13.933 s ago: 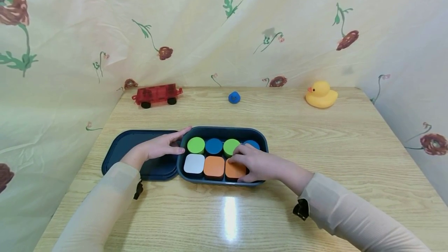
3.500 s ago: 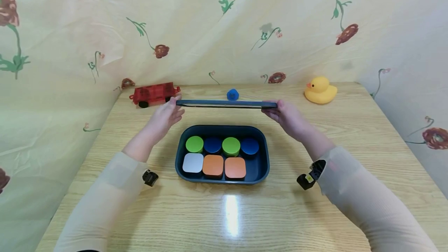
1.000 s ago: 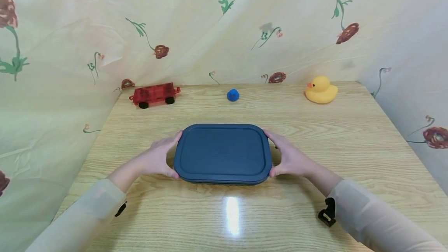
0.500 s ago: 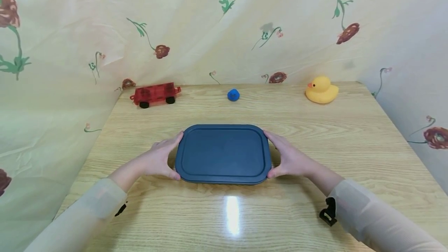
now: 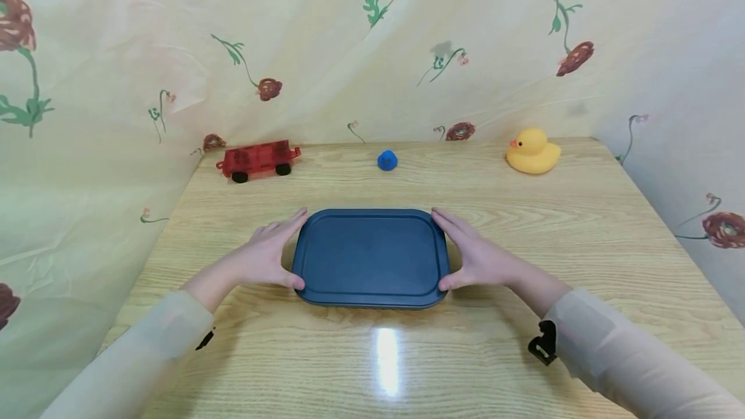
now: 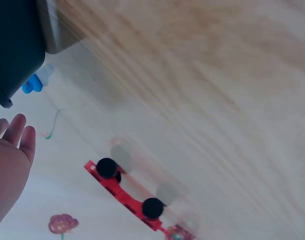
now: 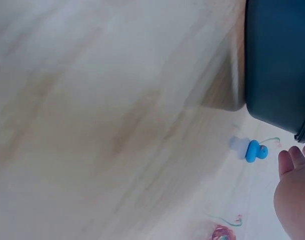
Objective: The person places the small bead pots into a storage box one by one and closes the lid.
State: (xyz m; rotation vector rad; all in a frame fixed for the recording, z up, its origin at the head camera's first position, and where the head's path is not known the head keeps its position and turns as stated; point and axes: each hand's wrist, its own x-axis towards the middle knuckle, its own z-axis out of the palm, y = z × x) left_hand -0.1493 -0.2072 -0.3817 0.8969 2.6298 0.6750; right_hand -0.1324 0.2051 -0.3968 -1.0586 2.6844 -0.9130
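A dark blue lid lies on the matching box, covering its opening. My left hand spans the left end of the lid, fingers straight at the far corner and thumb on the near corner. At the right end my right hand mirrors it, with its fingertips on the far corner and its thumb on the near one. The box's side wall shows in the left wrist view, with fingers just beyond the rim. The right wrist view shows the box wall and fingertips near the rim. The box's contents are hidden.
Along the back of the wooden table stand a red toy wagon, a small blue rubber duck and a larger yellow rubber duck. A flowered cloth hangs behind and at both sides.
Both hands earlier held the lid up over the open box of blocks; now it lies on the box. Since half a second ago, fingertips and thumbs have shifted inward onto the lid's corners.
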